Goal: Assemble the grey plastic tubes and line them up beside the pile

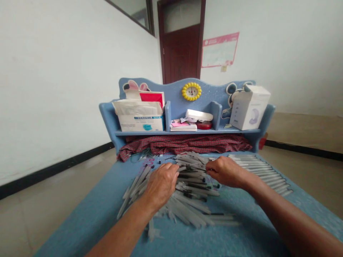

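Translucent pens with black ends lie in a loose heap (191,210) on the blue desk (93,210). Over the left part of this heap, my left hand (163,182) is closed, and a pale pen (182,169) sticks out at its fingertips. My right hand (223,171) is at the heap's right side with its fingers pinched together. What sits between those fingers is too small and hidden to name. Beyond my right wrist, several pens lie side by side in a neat row (264,175). Small black caps (152,166) are scattered left of the heap.
At the back of the desk, a blue shelf (187,132) holds a mask box (140,121), papers (183,127), a red round tin (204,125) and a white box (249,109). Red checked cloth (184,143) is bunched beneath it. A yellow flower-shaped clock (191,92) is on the backboard.
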Demonstrator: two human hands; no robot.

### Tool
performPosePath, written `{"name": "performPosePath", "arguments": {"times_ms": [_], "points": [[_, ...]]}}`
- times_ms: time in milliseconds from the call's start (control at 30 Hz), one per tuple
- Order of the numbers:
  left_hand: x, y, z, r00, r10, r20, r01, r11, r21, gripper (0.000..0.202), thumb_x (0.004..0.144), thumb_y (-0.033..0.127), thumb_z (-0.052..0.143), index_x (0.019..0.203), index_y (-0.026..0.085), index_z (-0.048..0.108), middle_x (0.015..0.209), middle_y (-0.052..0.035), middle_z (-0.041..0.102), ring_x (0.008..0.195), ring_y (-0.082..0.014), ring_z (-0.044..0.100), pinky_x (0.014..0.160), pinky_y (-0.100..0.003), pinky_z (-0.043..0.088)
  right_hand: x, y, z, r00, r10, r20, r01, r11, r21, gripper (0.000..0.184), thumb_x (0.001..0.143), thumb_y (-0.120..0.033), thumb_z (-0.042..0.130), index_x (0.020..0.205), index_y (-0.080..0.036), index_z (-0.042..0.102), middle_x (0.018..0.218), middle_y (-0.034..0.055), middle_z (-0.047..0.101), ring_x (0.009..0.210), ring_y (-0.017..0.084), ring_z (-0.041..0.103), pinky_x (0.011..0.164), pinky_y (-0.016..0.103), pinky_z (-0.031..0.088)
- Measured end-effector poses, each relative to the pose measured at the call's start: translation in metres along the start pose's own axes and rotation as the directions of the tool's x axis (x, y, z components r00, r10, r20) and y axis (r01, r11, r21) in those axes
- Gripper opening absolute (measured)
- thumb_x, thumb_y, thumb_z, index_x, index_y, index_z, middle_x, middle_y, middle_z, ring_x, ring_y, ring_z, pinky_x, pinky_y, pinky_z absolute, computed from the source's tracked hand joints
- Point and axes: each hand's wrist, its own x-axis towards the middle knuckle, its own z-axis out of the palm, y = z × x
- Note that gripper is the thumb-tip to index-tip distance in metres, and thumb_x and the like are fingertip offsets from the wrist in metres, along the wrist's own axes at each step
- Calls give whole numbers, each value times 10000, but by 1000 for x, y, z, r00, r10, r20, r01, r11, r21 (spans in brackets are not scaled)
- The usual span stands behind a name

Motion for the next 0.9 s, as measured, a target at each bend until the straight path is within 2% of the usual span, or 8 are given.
{"name": "performPosePath", "arguments": {"times_ms": [200,433,600,767,900], "points": [[2,4,-6,993,-89,73,82,992,99,186,835,126,432,894,154,606,813,-79,622,774,-199,585,696,-308,451,-1,1,1,1000,14,4,-13,999,-52,274,841,-260,395,765,-190,649,704,60,670,621,142,580,516,256,223],[1,2,-5,991,-99,87,86,987,137,187,852,148,415,881,153,600,823,-82,615,801,-211,575,716,-317,439,-1,3,4,1000,13,8,-12,994,-107,285,856,-260,379,776,-194,645,714,66,674,620,150,591,511,260,228],[1,2,-5,979,-139,146,117,981,152,187,853,154,412,874,159,598,836,-76,609,794,-202,570,713,-302,432,-2,2,4,1000,6,5,-5,990,-141,275,864,-251,383,781,-195,639,719,66,680,610,152,596,505,258,223],[2,3,-6,976,-107,189,85,989,123,207,856,157,405,922,168,601,864,-73,609,844,-197,567,753,-293,428,-3,5,6,999,-38,-12,35,974,-224,255,872,-220,378,815,-197,625,705,65,678,594,163,594,490,260,190],[2,5,-8,965,-76,249,57,995,84,206,851,162,413,887,162,615,861,-78,619,849,-200,573,756,-293,426,-6,9,8,995,-68,-77,44,960,-276,197,830,-122,409,851,-181,596,732,52,672,587,155,577,482,272,146]]}}
